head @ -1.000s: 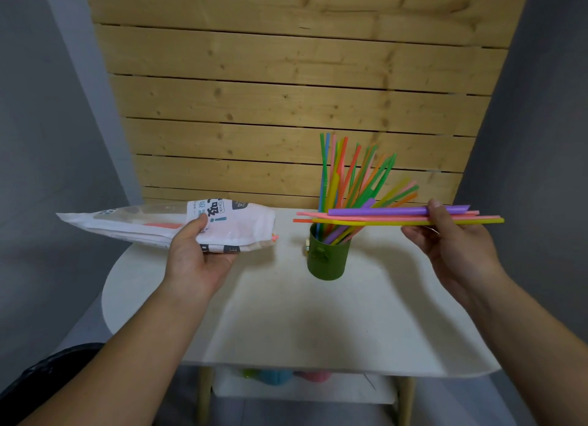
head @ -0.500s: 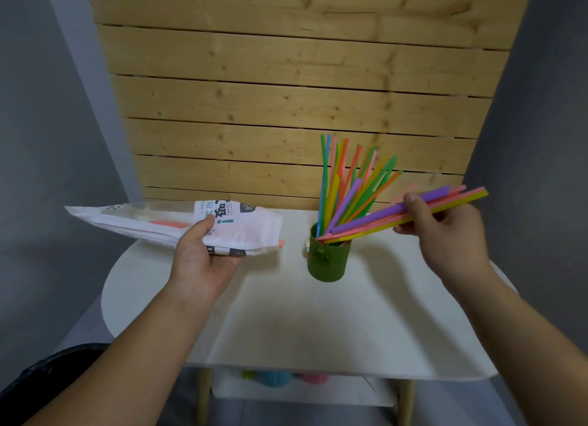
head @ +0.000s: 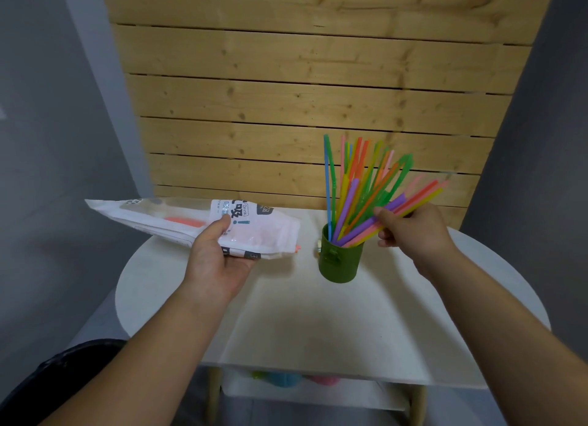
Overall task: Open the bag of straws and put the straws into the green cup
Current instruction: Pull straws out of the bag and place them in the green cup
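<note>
Head view: left of the green cup [head: 340,260], the left hand [head: 219,260] grips the bag [head: 197,221] mid-length. The right hand [head: 410,228] pinches a few straws [head: 366,231] whose tips sit inside the cup — light, springy, slippery, so best held near mid-length.

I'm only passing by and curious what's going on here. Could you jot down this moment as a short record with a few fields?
setting: white round table before a wooden slat wall
left hand: holds the straw bag above the table
bag contents: at least one orange straw visible inside
right hand: grips a small bunch of straws, lower ends in the green cup
cup: upright, already holding many coloured straws
under table: coloured objects, blurred
</note>
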{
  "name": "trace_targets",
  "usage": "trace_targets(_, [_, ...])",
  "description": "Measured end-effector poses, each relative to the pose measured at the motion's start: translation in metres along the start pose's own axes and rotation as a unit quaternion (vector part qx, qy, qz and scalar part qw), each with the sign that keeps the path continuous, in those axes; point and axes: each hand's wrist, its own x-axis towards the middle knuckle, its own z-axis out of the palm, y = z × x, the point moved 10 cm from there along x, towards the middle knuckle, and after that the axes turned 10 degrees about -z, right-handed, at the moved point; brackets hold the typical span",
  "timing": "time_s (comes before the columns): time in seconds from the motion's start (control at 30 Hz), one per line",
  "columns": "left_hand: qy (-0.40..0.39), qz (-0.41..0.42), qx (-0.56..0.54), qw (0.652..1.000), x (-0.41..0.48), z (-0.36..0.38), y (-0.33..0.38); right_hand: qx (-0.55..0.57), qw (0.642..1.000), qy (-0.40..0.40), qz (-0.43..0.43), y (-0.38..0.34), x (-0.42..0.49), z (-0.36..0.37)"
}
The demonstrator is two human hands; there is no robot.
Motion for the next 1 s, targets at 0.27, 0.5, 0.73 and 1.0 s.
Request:
trace_targets(0.27, [-0.008, 0.009, 0.008, 1.000, -0.001, 0.003, 0.000, 0.079, 0.996, -0.008, 0.037, 0.024, -0.001, 0.005])
trace_targets(0.5, [-0.013, 0.002, 0.008, 1.000, -0.004, 0.006, -0.003, -0.056, 0.992, -0.058, 0.098, 0.034, -0.032, 0.003])
trace_targets(0.73, [-0.051, 0.011, 0.037, 0.998, -0.009, 0.021, -0.006, 0.059, 0.960, -0.167, 0.216, 0.030, -0.080, 0.047])
trace_targets(1.0, [-0.119, 0.020, 0.142, 0.982, -0.020, 0.052, -0.023, 0.403, 0.861, -0.079, 0.300, 0.016, -0.105, 0.117])
